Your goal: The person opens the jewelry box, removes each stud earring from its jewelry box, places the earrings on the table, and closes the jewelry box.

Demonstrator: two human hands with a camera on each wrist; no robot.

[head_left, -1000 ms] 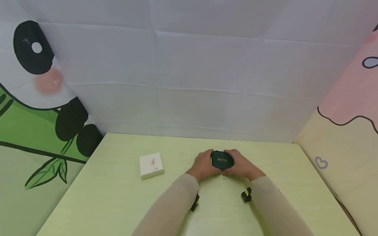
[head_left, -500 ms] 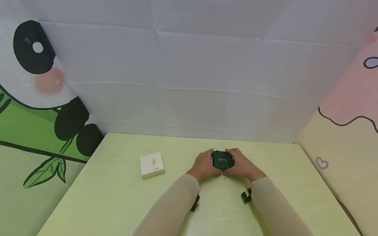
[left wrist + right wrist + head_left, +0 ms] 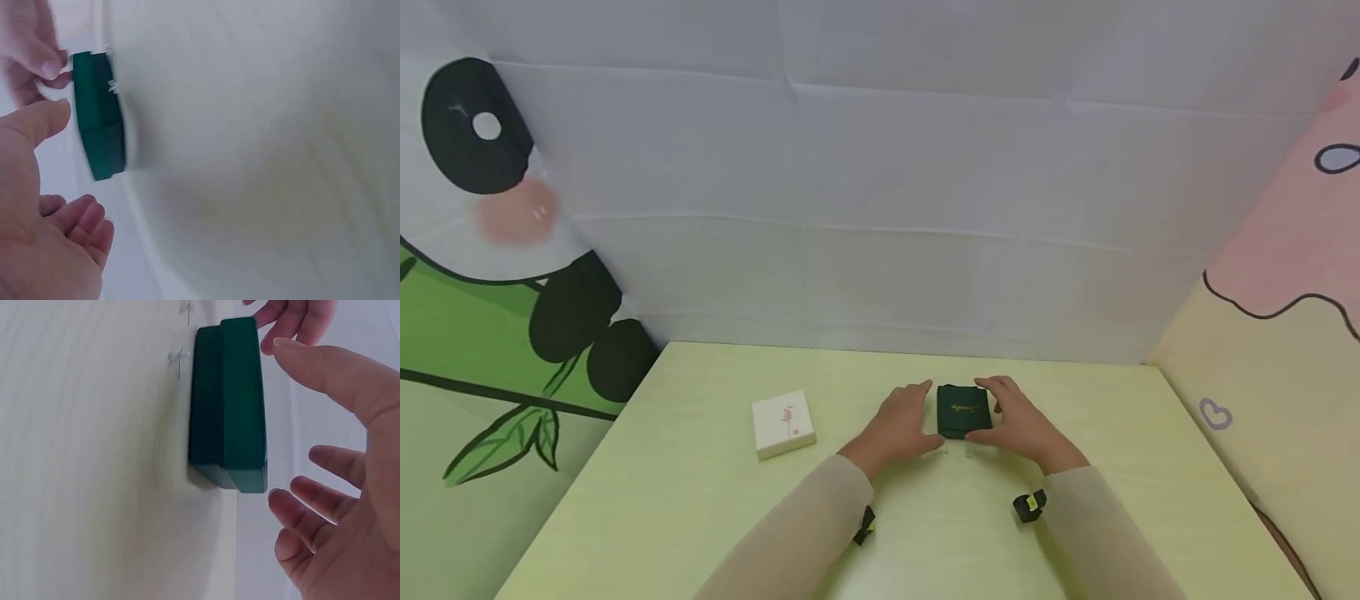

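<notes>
Fingers of left hand (image 3: 897, 423): apart from box, thumb well away from fingertips, fingers bent a bit, nothing held.
Fingers of right hand (image 3: 1022, 427): parted and loosely bent, nothing gripped; thumb tip overlaps box's front corner from overhead, but right wrist view shows a slim gap there.
Dark green squarish box (image 3: 964, 412): on table between both hands, right of centre; upper part wider than lower, so sides look stepped; flat, not tilted.
Gold script (image 3: 966, 407): on box top, too small to read for sure.
Two tiny clear or silvery items (image 3: 180, 358): on table just in front of green box, near each other; exact form can't tell.
Flat white square box (image 3: 784, 423): on table, left of left hand, well apart from green box; pink flower print on top, slightly turned.
Pale yellow-green table (image 3: 662, 500): under both boxes, faint wood grain.
Sleeves (image 3: 790, 533): beige, on both arms, black wrist cameras (image 3: 1028, 506) with yellow marks at the cuffs.
White creased cloth (image 3: 925, 167): behind table.
Left panel (image 3: 475, 317): cartoon face part, black eye, pink cheek, green area, leaves.
Right panel (image 3: 1285, 375): pink over cream, wavy black line, small purple heart outline.
</notes>
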